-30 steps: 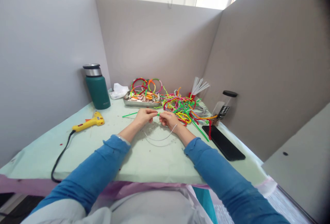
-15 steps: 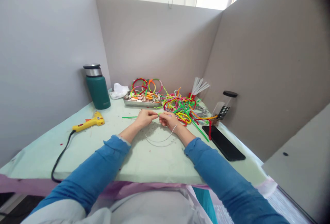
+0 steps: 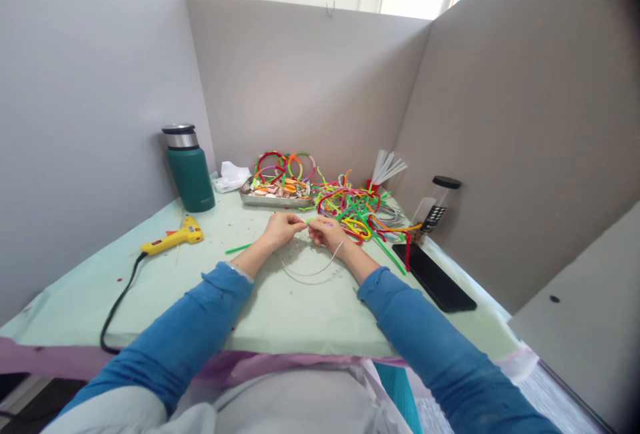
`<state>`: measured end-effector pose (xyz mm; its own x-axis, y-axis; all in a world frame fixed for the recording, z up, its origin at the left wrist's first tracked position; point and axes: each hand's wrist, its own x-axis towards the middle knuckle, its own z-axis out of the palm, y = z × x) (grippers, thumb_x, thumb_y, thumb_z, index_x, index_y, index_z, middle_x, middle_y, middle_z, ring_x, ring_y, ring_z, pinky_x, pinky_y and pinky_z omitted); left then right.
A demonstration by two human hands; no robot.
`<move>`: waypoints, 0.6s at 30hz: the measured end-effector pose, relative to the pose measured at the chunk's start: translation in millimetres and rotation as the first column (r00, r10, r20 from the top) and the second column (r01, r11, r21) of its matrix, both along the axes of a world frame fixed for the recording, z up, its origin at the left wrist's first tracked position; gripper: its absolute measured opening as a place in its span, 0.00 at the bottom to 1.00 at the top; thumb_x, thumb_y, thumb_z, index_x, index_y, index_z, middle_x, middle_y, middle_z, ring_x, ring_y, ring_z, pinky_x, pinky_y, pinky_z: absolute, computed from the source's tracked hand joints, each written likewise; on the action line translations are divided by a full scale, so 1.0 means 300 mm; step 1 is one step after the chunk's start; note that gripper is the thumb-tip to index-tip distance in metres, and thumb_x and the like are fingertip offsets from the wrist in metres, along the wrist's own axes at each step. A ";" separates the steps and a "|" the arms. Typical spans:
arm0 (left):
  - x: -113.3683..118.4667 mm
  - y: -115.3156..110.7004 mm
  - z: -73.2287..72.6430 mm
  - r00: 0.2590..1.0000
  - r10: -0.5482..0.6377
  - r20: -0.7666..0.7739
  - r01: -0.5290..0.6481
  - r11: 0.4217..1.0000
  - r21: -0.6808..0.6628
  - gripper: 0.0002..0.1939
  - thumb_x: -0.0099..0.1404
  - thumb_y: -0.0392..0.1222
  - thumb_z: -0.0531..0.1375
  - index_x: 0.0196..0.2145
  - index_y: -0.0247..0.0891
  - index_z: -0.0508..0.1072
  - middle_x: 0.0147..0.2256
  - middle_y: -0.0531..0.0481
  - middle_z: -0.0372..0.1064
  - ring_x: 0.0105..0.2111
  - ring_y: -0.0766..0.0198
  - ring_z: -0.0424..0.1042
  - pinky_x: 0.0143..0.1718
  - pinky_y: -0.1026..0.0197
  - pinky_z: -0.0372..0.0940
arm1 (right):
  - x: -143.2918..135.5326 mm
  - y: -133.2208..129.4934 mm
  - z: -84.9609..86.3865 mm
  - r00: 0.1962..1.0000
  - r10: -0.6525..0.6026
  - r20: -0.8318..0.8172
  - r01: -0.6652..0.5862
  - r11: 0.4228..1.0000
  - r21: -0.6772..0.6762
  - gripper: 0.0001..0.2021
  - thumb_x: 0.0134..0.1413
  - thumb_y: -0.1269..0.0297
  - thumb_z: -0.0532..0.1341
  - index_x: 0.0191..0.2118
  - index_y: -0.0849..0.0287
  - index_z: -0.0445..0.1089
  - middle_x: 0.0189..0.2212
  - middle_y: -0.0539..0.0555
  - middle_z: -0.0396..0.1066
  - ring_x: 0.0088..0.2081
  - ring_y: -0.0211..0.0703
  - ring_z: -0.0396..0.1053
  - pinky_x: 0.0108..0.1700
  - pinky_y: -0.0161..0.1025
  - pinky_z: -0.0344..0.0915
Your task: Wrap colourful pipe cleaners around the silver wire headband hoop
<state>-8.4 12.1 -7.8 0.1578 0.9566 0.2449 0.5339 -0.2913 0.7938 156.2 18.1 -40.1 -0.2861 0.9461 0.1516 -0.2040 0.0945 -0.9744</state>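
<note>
Grey partitions [image 3: 300, 74] enclose a pale green table [image 3: 300, 321], as the head camera looks down on it. Near its middle, the left hand [image 3: 283, 229] pinches a green pipe cleaner [image 3: 237, 249] between thumb and forefinger; what seems its tail shows beyond the left wrist, and a bright bit shows at the fingertips. Opposite, the right hand [image 3: 327, 233] has its fingers clenched, apparently on a white wire [image 3: 328, 265] that bows toward the table's near edge, though the gripped part is hidden. Both hands meet over the table. For such fine fingerwork, a firm right-hand pinch close to the join would probably stop the wire from twisting, while a light, even pull should suit the pipe cleaner; its long tail needs room to swing clear of the left wrist. A tangle of pipe cleaners [image 3: 350, 204] lies behind the right hand, a metal tray [image 3: 275, 201] behind the left, and a yellow glue gun [image 3: 170, 241] well apart to the left.
</note>
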 end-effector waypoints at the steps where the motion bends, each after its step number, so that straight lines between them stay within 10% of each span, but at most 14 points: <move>1: 0.000 -0.002 0.002 1.000 -0.001 -0.003 0.001 1.000 0.000 0.11 0.54 0.44 0.62 0.29 0.32 0.78 0.10 0.58 0.58 0.13 0.71 0.55 0.20 0.66 0.52 | 0.000 -0.001 0.001 1.000 -0.001 0.001 0.001 1.000 0.000 0.12 0.39 0.57 0.67 0.22 0.62 0.68 0.16 0.49 0.68 0.14 0.31 0.59 0.17 0.31 0.53; 18: 0.001 -0.024 0.015 0.995 -0.094 0.018 0.095 0.993 -0.065 0.11 0.57 0.43 0.60 0.29 0.31 0.76 0.10 0.59 0.57 0.12 0.72 0.54 0.18 0.67 0.50 | -0.003 -0.005 0.004 1.000 -0.004 0.026 0.004 1.000 0.010 0.12 0.39 0.57 0.66 0.21 0.61 0.68 0.16 0.49 0.67 0.14 0.31 0.59 0.16 0.31 0.52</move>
